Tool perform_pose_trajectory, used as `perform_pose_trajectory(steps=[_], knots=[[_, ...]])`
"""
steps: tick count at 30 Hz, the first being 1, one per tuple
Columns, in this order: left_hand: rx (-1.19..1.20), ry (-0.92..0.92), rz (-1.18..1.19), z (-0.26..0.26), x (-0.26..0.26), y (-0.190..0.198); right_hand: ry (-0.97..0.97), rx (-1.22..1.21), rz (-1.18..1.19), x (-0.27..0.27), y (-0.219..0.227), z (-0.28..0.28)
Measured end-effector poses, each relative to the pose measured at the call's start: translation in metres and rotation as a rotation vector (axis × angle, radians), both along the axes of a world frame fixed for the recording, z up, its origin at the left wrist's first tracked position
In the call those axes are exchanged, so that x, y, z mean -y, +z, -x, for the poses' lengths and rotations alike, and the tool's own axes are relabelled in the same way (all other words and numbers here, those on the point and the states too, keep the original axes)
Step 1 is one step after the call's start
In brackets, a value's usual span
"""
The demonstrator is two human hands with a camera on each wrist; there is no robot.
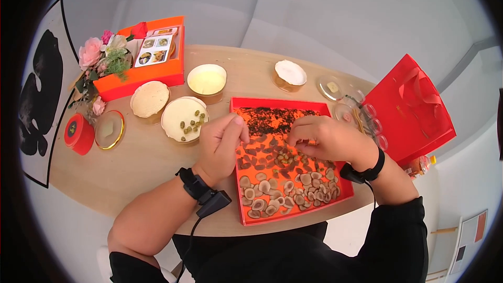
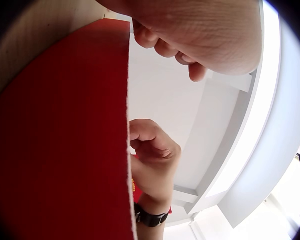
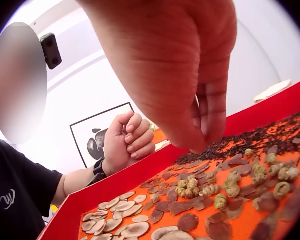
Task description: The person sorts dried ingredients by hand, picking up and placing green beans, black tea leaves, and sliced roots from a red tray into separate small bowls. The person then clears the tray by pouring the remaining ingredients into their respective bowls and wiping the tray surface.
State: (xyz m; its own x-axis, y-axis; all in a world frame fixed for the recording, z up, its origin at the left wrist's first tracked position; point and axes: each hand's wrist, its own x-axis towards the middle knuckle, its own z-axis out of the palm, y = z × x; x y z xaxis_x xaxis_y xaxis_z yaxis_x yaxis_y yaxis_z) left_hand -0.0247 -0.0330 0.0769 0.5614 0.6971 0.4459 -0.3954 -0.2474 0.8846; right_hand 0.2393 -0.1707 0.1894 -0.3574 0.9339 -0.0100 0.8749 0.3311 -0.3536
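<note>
A red tray [image 1: 280, 102] with an orange base holds dark shreds [image 1: 259, 120], brown flakes [image 1: 251, 149], pale oval slices [image 1: 272, 204] and greenish curled pellets [image 1: 285, 157]. Over the tray's middle, my right hand [image 1: 334, 137] points downward, its thumb and fingertips brought together; no thing shows between them. In the right wrist view those fingertips hang above the flakes and pellets [image 3: 230, 185]. My left hand [image 1: 221, 144] is a curled fist at the tray's left wall, its palm hidden. Close to it stands a cream-topped tub [image 1: 175, 115] with several pellets on top.
Other pale-topped tubs [image 1: 207, 79] stand behind, one [image 1: 290, 74] near the table's back edge. Flowers [image 1: 91, 52] and an orange box [image 1: 178, 63] occupy the left. A red canister [image 1: 79, 133] is below them. Clear jars [image 1: 374, 126] and a red bag [image 1: 414, 105] stand right.
</note>
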Motion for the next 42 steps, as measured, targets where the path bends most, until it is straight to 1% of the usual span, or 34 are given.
perform_pose_trajectory(steps=[2,4,10,14,16,19,20,22,24,26,27,28,30,31,32,34,35,37,38,40,41,42], knots=[[-0.003,0.0,-0.006,0.0,0.0,0.0,0.003,-0.028,0.029,0.003,-0.002,-0.003],[-0.025,-0.002,0.002,0.001,-0.001,0.0,0.054,-0.06,0.035,0.004,-0.004,-0.001],[-0.016,0.003,0.033,0.001,-0.004,-0.004,0.082,-0.02,0.022,-0.002,-0.022,-0.006],[-0.006,0.022,0.007,0.0,-0.003,-0.001,0.067,-0.004,0.018,-0.003,-0.023,-0.003],[-0.034,-0.003,0.015,0.002,-0.005,-0.003,0.067,0.008,0.013,-0.005,-0.027,-0.005],[-0.028,0.031,-0.024,0.0,0.0,0.001,0.044,-0.013,0.001,-0.007,-0.031,-0.008],[-0.03,0.052,-0.022,0.0,0.001,0.002,0.065,-0.014,0.002,-0.007,-0.029,-0.006],[-0.037,0.034,-0.026,0.001,0.002,0.003,0.02,0.009,0.003,-0.007,-0.024,-0.003],[-0.04,0.071,-0.044,0.003,0.001,0.005,0.058,0.038,0.015,-0.009,-0.023,-0.004],[-0.02,0.053,-0.1,0.001,0.001,0.004,0.025,0.017,-0.004,-0.009,-0.018,-0.001],[-0.032,0.041,-0.111,0.002,0.0,0.005,0.039,0.035,-0.066,-0.013,-0.016,-0.001],[-0.027,0.057,-0.11,0.003,0.0,0.005,0.055,0.04,-0.065,-0.018,-0.01,0.004],[-0.062,-0.006,-0.107,0.003,0.0,0.004,0.026,-0.069,-0.136,-0.032,0.008,0.013],[-0.048,0.006,-0.139,0.0,-0.002,0.0,0.059,-0.099,-0.216,-0.044,0.012,0.015],[-0.049,0.009,-0.14,0.001,-0.001,0.001,0.062,-0.1,-0.217,-0.056,0.018,0.019],[0.004,0.023,-0.244,0.004,0.0,0.003,0.056,-0.109,-0.276,-0.08,0.028,0.034],[0.001,0.027,-0.247,0.004,0.0,0.004,0.06,-0.111,-0.28,-0.093,0.029,0.042],[0.108,0.056,-0.532,0.004,0.002,0.004,0.172,-0.238,-0.234,-0.118,0.025,0.063],[0.104,0.061,-0.535,0.007,0.003,0.006,0.178,-0.242,-0.236,-0.129,0.022,0.074],[0.071,-0.036,-0.608,0.012,0.007,0.011,0.3,-0.307,-0.087,-0.148,0.013,0.094],[0.097,-0.046,-0.606,0.01,0.007,0.01,0.305,-0.309,-0.086,-0.156,0.007,0.104],[0.096,-0.042,-0.604,0.007,0.006,0.008,0.326,-0.312,-0.004,-0.162,0.0,0.112]])
